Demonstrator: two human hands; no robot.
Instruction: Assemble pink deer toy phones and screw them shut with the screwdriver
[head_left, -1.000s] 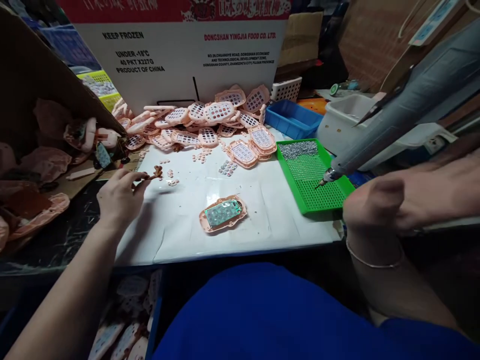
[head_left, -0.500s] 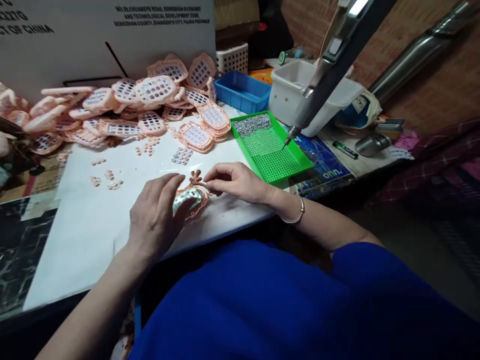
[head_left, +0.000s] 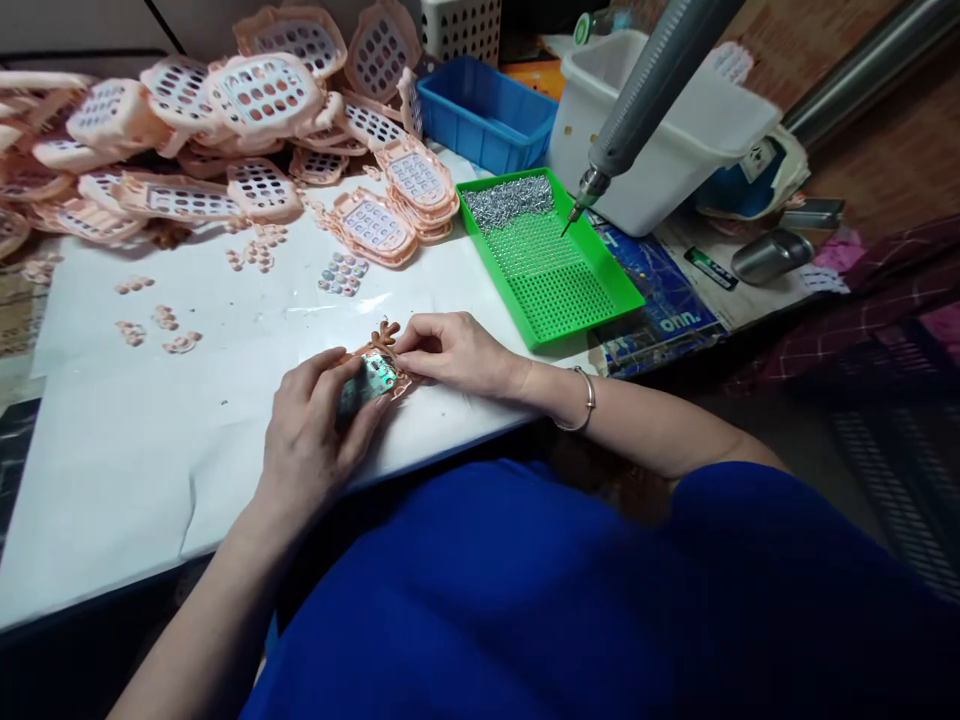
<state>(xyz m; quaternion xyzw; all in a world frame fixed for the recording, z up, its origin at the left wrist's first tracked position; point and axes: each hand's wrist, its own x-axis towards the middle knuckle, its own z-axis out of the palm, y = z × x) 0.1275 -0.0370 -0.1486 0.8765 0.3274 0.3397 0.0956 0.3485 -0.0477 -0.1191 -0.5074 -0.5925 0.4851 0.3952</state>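
My left hand (head_left: 315, 415) is wrapped round a small green circuit board (head_left: 379, 371) set in a pink plastic casing (head_left: 403, 385), near the table's front edge. A brown antler-shaped piece (head_left: 385, 334) sticks up from the casing's far side. My right hand (head_left: 461, 355) is closed in a pinch at the casing's right edge, beside the brown piece; whatever lies between its fingertips is hidden. Beyond the hands lie a patch of small printed round buttons (head_left: 343, 273) and several small pink plastic pieces (head_left: 256, 248).
Pink keypad shells (head_left: 262, 95) are heaped at the back left, with a smaller stack (head_left: 373, 228) nearer. A green perforated tray (head_left: 551, 340) holds screws (head_left: 510, 203). An electric screwdriver (head_left: 622, 135) hangs above it. Behind stand a blue bin (head_left: 480, 130) and a white tub (head_left: 660, 180).
My left fingers have closed down round the board and casing, which now tilt differently. My right hand remains pinched at the edge. The camera view has dipped lower.
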